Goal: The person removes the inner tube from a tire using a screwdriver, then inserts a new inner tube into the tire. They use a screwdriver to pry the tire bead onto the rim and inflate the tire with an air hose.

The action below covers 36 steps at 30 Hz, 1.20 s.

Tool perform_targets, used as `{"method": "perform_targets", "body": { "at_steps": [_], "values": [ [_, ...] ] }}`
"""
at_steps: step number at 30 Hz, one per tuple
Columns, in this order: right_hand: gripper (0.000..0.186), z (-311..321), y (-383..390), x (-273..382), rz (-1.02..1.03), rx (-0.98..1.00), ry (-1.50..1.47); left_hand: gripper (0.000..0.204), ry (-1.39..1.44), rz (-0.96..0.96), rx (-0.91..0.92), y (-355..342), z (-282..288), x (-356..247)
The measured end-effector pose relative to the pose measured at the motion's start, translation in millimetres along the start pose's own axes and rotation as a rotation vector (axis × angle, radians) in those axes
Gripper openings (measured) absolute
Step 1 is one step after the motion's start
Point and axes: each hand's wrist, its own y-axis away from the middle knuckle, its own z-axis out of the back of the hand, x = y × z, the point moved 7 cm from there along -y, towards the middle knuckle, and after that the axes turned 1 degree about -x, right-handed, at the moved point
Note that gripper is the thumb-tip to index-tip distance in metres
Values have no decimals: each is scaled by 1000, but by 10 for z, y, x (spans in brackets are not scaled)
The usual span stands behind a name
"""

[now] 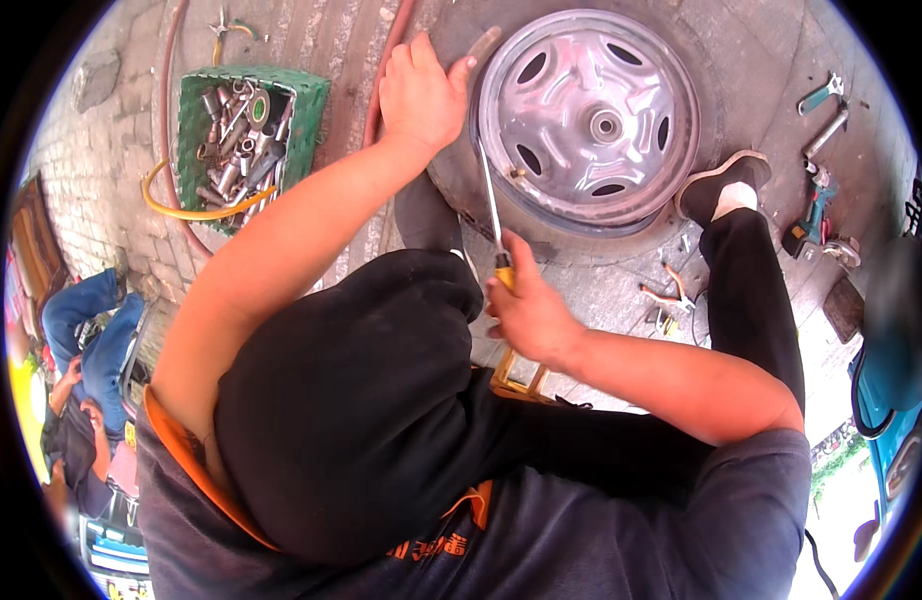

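Observation:
A silver steel wheel rim lies face up with a dusty dark tyre around it. My right hand is closed around the yellow-and-black handle of a long screwdriver. Its metal shaft reaches to the left edge of the rim, where the tip is hard to make out. My left hand is over the tyre's left side, fingers stretched out and thumb apart. Just beyond the thumb, a short brownish stick-like piece stands at the rim's edge; whether the hand touches it is unclear.
A green woven basket of sockets and tools stands left, beside reddish hoses. Pliers, an adjustable wrench and a teal cordless tool lie right. My shoe is beside the tyre. Another person sits far left.

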Motion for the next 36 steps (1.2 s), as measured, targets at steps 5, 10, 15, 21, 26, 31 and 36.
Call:
{"method": "perform_targets", "body": {
  "at_steps": [5, 10, 15, 21, 26, 31, 36],
  "values": [
    [51, 1174, -92, 68, 367, -130, 500, 73, 22, -16, -23, -31, -27, -42],
    [37, 1941, 94, 897, 307, -138, 1019, 72, 0, -26, -93, 1, -45, 73],
    [36, 2065, 8, 1059, 292, -14, 1095, 74, 5, -16, -20, -9, -58, 13],
    [38, 2055, -186, 1148, 221, 70, 1099, 75, -6, 4, 11, -2, -57, 20],
    [38, 1979, -389, 1269, 247, 199, 1218, 75, 11, -18, -6, -4, -58, 17],
    [40, 1685, -159, 1363, 261, 177, 1399, 73, 12, -33, -28, -11, -81, -19],
    [57, 1240, 203, 1161, -114, 298, 682, 76, -51, -44, -59, 37, -71, 21]
  ]
}}
